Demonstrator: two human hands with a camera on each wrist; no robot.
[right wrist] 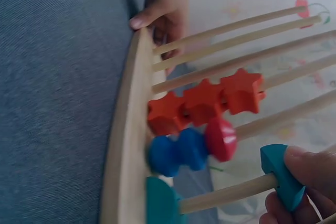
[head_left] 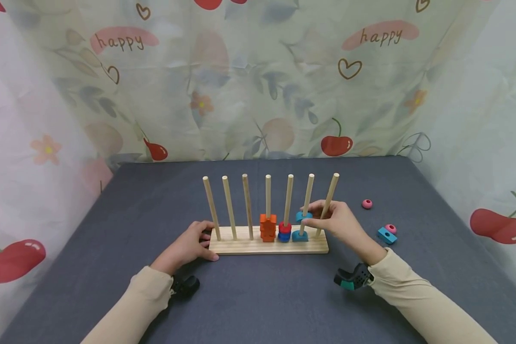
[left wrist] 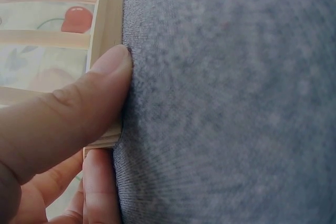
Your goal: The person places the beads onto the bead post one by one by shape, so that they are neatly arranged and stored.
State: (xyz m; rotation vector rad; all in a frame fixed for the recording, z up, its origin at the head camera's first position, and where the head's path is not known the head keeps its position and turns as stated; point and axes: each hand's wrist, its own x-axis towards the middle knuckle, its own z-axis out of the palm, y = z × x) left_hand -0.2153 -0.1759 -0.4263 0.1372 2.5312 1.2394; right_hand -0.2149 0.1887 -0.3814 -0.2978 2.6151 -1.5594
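My left hand (head_left: 193,242) grips the left end of a wooden peg stand (head_left: 241,246), its thumb on the front edge and fingers round the end. Above the stand, my right hand (head_left: 333,220) pinches a teal half-round block (right wrist: 282,177), which is threaded partway down the second peg from the right. A matching teal block (head_left: 300,236) sits at that peg's foot. On the neighbouring peg to the left, a red bead (head_left: 285,227) tops blue beads (head_left: 284,237). Orange star beads (head_left: 268,228) are stacked on the middle peg.
Right of the stand, a pink bead (head_left: 367,204) lies on the dark cloth-covered table (head_left: 258,301). Nearer, a blue block (head_left: 387,235) lies beside another pink bead (head_left: 391,229). A printed curtain (head_left: 241,95) hangs behind and along both sides.
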